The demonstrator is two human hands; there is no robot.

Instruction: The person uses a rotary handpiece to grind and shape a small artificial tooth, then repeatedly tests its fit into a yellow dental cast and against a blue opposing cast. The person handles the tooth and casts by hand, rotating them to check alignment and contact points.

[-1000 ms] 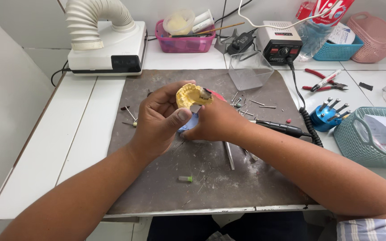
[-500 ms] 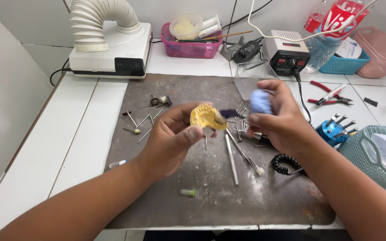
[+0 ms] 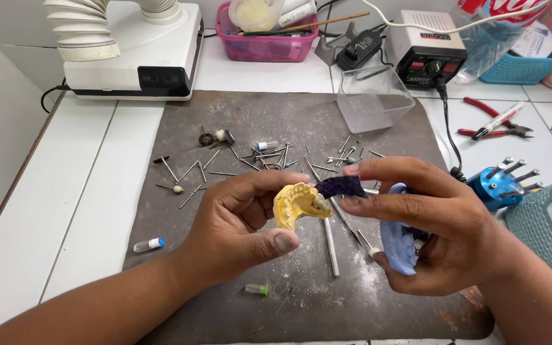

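Head view, biggest stuff first: there's the grey work mat (image 3: 237, 121) covering most of the white bench (image 3: 91, 211), with the white dust extractor (image 3: 142, 54) and its ribbed hose at the back left, a pink basket (image 3: 266, 45) of bits behind, and a clear plastic box (image 3: 373, 99) near the back right. A black control unit (image 3: 426, 54) sits behind that, with its cable running down toward me. Burs and mandrels (image 3: 269, 156) are scattered all over the middle of the mat.

My left hand (image 3: 237, 233) is clenched round the yellow dental cast (image 3: 298, 203), thumb underneath, fingers curled over the top, held up above the mat right in front of me. My right hand (image 3: 429, 223) is doing double duty: the blue cast (image 3: 398, 246) is tucked in the palm under the lower fingers, while thumb and forefinger pinch a dark purple strip of articulating paper (image 3: 341, 186), its tip touching the yellow cast's teeth.

What I reckon could go wrong: the blue cast is only loosely cradled, so if I shift my pinch it might slide out and chip on the mat. The paper's flimsy too, could fold or smear marks where I don't want them. And my wrist is close to those loose burs
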